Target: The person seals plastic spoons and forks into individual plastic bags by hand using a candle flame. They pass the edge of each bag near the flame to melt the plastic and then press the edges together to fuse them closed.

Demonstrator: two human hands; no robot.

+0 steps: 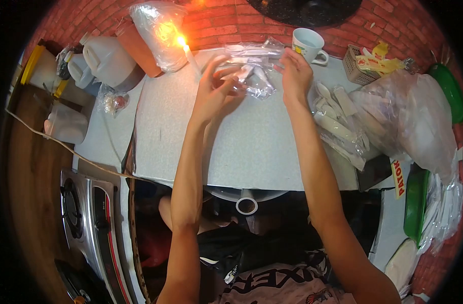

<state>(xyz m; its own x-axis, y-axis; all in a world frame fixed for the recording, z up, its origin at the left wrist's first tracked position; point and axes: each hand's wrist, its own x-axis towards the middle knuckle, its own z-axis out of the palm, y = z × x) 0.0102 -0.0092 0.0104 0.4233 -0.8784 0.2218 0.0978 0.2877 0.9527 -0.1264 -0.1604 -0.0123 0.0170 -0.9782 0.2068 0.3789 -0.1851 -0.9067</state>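
Note:
A clear plastic bag [262, 83] with white plastic spoons in it lies at the far side of the pale table [252, 147]. My left hand [216, 86] is at the bag's left side, its fingers curved and apart over the plastic. At the right end of the bag, my right hand [295, 73] has its fingers pressed together near the bag's edge; what they hold is too small to make out. A lit candle [191, 58] stands just left of my left hand. Behind my right hand is a white mug [308, 44].
Plastic jugs [112, 63] and an orange container [140, 50] stand at the back left. On the right are packed utensils [338, 119], a basket [360, 66] and a large plastic bag [419, 114]. A gas stove [92, 213] sits at the lower left.

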